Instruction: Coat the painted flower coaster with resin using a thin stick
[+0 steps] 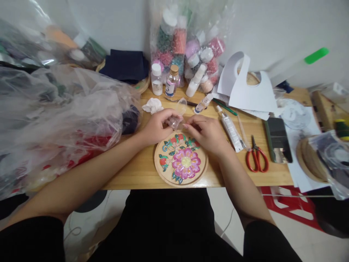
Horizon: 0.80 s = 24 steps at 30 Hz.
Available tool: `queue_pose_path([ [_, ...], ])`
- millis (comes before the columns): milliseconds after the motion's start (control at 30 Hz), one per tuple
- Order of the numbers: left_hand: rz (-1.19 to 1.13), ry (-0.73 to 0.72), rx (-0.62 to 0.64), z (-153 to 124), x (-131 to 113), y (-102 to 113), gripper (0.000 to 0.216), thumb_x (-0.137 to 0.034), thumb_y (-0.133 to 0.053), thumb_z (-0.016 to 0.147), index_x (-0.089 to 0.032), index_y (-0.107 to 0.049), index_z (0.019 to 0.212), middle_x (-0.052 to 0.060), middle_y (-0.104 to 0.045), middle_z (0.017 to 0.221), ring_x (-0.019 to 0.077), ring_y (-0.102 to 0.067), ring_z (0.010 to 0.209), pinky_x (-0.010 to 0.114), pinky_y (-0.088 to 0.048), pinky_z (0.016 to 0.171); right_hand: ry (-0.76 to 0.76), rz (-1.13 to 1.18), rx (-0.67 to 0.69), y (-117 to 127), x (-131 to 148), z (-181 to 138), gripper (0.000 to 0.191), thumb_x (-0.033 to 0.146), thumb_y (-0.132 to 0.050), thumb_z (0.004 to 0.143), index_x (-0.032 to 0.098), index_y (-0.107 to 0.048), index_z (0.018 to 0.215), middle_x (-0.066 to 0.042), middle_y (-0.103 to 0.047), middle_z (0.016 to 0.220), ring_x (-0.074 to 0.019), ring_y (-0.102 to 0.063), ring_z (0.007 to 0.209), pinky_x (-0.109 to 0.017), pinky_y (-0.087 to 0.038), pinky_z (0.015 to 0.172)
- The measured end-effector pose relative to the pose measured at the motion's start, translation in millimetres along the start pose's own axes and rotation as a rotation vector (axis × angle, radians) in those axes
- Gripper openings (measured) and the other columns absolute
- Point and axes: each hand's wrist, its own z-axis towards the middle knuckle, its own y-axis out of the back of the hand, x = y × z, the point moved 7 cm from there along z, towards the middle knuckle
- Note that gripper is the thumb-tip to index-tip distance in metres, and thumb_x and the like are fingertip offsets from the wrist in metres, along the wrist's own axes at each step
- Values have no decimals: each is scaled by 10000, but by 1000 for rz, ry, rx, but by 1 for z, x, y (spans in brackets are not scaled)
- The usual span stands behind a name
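A small clear plastic cup is tilted in the fingers of my left hand, above the far edge of a round wooden plaque. Close beside it, my right hand has its fingers pinched together at the cup's right side. A thin dark line shows over those fingers; whether it is a fine tool I cannot tell. On the plaque lies a gold-outlined design with a large glossy pink flower, red buds and green leaves. Behind the cup is a clear round piece, perhaps a lid.
Crumpled tissue, a cork-coloured-cap bottle, a spray bottle and a small bottle stand or lie behind. Rightward are a white tube, red-handled scissors and a phone. Plastic bags cover the left.
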Motion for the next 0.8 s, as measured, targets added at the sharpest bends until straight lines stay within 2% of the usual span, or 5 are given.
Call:
queue_pose_path([
  [333,-13,29,-18,0,1,1,217,-149,-631,704,-140,-641,920,69,-706,985,123,-666,884,222,-529,777,21,44,-107,12,0,-2,224,338,-568,906,185,-609,747,4,-613,653,-106,-489,550,-252,-344,556],
  [467,-17,44,-8,-1,1,0,230,-152,-628,709,-134,-645,938,66,-703,981,115,-660,868,213,-525,767,23,1,-136,13,-3,-2,218,337,-557,910,189,-622,764,-10,-647,686,-118,-525,578,-258,-371,569],
  [633,7,27,-4,-1,0,1,269,-123,-593,690,-140,-655,951,56,-707,980,121,-657,875,222,-523,769,53,-39,-92,6,1,-1,198,323,-543,916,190,-638,803,-36,-681,753,-148,-595,666,-266,-410,610],
  [800,10,5,-9,-2,1,2,285,-103,-574,687,-145,-655,956,51,-702,995,127,-651,903,246,-519,813,66,-4,-109,8,4,-3,192,308,-564,913,184,-639,787,-19,-668,724,-121,-559,606,-254,-390,584],
])
